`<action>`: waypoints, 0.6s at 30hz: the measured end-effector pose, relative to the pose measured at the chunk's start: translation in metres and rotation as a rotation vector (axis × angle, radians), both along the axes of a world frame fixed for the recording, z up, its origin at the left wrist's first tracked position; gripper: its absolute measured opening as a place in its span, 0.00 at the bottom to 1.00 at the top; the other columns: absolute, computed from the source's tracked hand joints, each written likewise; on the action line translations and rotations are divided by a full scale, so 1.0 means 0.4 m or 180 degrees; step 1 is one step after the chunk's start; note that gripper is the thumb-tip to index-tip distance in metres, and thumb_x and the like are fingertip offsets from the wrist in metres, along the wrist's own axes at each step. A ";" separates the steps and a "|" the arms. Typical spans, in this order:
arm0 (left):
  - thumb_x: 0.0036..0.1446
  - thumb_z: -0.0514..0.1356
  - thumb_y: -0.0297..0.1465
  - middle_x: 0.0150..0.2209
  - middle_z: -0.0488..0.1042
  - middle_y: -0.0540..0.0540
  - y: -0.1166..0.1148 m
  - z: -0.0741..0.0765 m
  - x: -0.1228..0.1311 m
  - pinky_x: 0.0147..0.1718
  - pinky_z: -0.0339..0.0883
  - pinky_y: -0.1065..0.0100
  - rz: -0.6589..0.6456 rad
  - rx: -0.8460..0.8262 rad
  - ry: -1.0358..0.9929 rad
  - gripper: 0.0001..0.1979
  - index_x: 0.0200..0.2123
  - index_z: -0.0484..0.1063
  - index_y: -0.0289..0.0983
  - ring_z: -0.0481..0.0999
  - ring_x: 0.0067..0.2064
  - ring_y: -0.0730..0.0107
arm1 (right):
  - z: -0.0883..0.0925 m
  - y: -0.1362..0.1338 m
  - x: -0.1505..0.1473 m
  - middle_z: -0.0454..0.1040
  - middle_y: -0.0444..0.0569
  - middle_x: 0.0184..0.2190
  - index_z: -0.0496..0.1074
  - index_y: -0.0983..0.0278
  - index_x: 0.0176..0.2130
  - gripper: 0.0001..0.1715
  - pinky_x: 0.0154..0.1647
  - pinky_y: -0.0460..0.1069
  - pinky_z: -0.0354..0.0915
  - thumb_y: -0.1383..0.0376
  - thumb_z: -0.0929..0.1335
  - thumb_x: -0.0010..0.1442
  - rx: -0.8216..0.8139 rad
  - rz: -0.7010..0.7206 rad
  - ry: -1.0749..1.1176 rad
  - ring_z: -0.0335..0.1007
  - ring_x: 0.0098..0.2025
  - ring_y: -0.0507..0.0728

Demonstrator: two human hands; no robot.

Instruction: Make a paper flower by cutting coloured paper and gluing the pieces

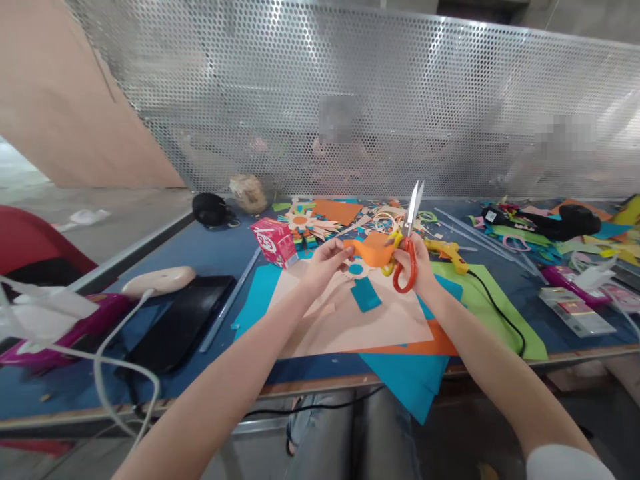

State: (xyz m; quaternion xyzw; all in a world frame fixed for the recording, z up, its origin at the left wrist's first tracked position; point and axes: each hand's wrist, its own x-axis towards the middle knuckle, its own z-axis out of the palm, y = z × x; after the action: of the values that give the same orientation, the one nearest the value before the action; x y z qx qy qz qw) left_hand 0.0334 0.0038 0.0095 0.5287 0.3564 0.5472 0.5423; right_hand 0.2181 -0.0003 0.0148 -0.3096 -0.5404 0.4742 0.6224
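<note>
An orange paper piece (pixel 375 249) is stretched between my two hands above the coloured sheets. My left hand (pixel 327 262) pinches its left end. My right hand (pixel 417 259) is closed round scissors (pixel 412 217) with red and yellow handles, their blades pointing up, and its fingers are at the paper's right end. Below lies a pale peach sheet (pixel 380 327) with a small teal piece (pixel 366 295) and a flower-shaped cutout (pixel 356 269) on it. A yellow glue gun (pixel 447 252) rests just right of my right hand.
A pink box (pixel 275 242) and a tablet (pixel 183 323) are on the left, with a white cable (pixel 103 340) nearby. Paper scraps (pixel 390 217) lie at the back, before a perforated metal screen (pixel 300 100). Green sheets (pixel 500 313) lie right; blue sheets (pixel 415 383) overhang the front edge.
</note>
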 end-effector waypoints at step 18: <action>0.47 0.59 0.42 0.30 0.72 0.48 -0.039 0.021 0.020 0.25 0.61 0.73 0.0136 0.0373 0.0622 0.15 0.32 0.69 0.35 0.69 0.30 0.73 | 0.022 0.002 -0.008 0.61 0.33 0.19 0.53 0.59 0.30 0.27 0.19 0.45 0.60 0.57 0.73 0.39 -0.0181 -0.0596 -0.0523 0.61 0.18 0.48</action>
State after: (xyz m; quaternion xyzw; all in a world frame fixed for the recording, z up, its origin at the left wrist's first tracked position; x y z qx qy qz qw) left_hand 0.0413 -0.0120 0.0180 0.6026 0.3862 0.5243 0.4613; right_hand 0.2147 0.0004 0.0237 -0.4140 -0.5446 0.4022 0.6085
